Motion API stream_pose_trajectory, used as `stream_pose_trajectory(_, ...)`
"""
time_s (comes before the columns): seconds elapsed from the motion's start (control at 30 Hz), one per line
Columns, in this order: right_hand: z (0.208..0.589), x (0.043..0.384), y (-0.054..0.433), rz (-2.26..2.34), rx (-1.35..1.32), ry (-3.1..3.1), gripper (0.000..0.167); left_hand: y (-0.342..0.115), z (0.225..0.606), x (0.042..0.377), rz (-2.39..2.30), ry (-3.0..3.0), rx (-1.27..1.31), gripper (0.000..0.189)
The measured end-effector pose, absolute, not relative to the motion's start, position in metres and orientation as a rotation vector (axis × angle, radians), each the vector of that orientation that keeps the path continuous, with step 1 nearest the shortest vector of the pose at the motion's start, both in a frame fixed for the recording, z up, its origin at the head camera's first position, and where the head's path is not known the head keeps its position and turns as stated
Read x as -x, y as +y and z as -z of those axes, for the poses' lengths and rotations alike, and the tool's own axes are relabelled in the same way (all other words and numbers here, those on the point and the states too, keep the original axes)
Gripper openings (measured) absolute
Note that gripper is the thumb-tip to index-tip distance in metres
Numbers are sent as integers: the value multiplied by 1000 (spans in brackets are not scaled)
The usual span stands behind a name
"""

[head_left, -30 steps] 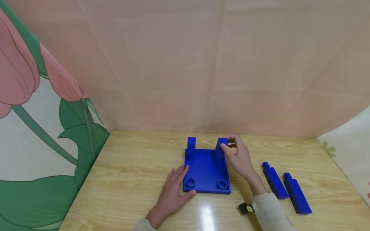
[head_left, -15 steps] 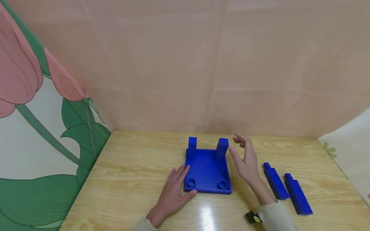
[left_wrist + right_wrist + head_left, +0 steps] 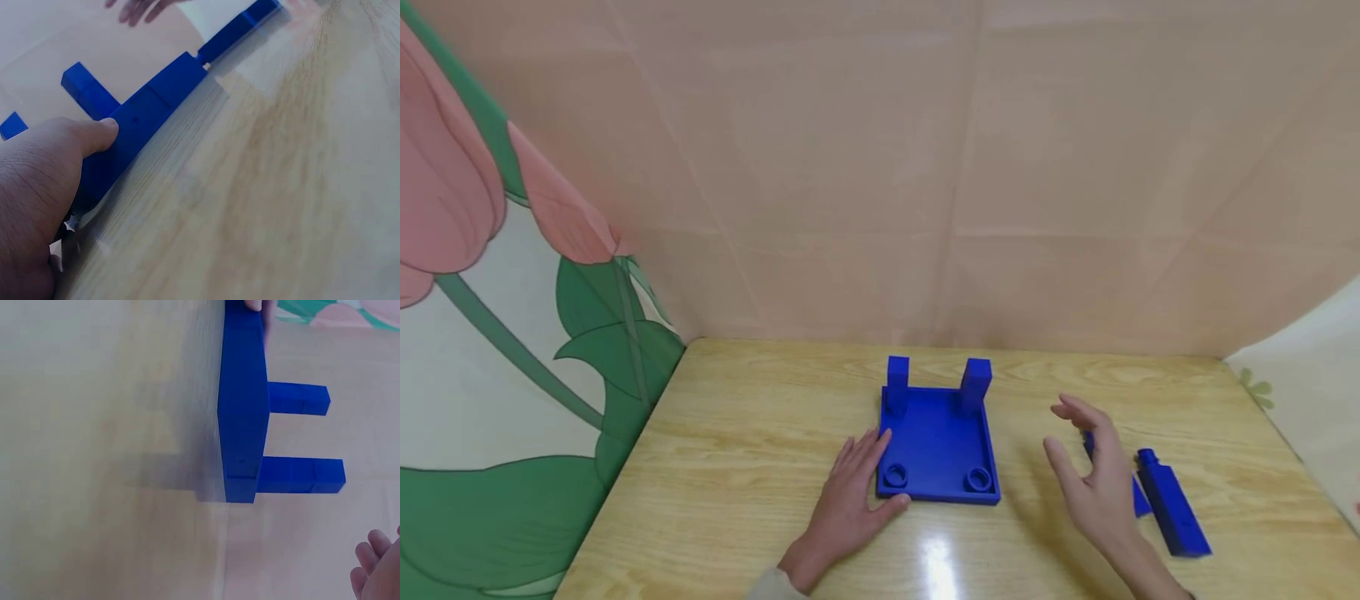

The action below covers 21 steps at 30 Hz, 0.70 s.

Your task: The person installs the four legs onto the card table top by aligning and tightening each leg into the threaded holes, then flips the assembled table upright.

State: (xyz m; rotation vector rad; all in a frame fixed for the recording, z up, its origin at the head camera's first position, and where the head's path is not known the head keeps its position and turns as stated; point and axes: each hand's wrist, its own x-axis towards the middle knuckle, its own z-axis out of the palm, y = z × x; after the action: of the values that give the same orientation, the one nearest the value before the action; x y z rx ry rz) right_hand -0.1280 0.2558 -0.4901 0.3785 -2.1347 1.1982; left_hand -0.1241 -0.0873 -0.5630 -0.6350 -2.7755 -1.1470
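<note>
Smooth square blue base [image 3: 934, 442] set roughly midway between left and right edges of wood-grained table [image 3: 745, 425]. Square posts [image 3: 975, 385] stood at its far corners. Near-left corner spanned by left hand [image 3: 847, 502], fingers straight. Right hand [image 3: 1097, 487], fingers parted, loosely curved, held near necked bars [image 3: 1172, 510].

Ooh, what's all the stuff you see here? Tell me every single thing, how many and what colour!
Base: 1, blue, on the table
Standing posts: 2, blue, upright at the base's far corners
Round sockets: 2, blue, at the base's near corners
Loose posts: 2, blue, lying right of the base, one partly hidden
Table: 1, light wood-grain, under everything
Backdrop: 1, pinkish beige, behind the table
Flower picture: 1, pink, green and white, at left
Pale panel: 1, whitish, at right
Sleeve: 1, pale, at the left wrist
Left hand: 1, touching the base
Right hand: 1, near the loose posts
</note>
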Motion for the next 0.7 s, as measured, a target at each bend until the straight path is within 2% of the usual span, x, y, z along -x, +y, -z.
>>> stream_pose_trajectory(0.37, 508, 90, 299, -1217, -246, -2095, 71, -88, 563, 125, 1113, -2805, 623, 93)
stream_pose_trajectory(0.7, 530, 71, 321, -1142, 81, -2119, 81, -88, 562, 125, 1138, -2790, 629, 92)
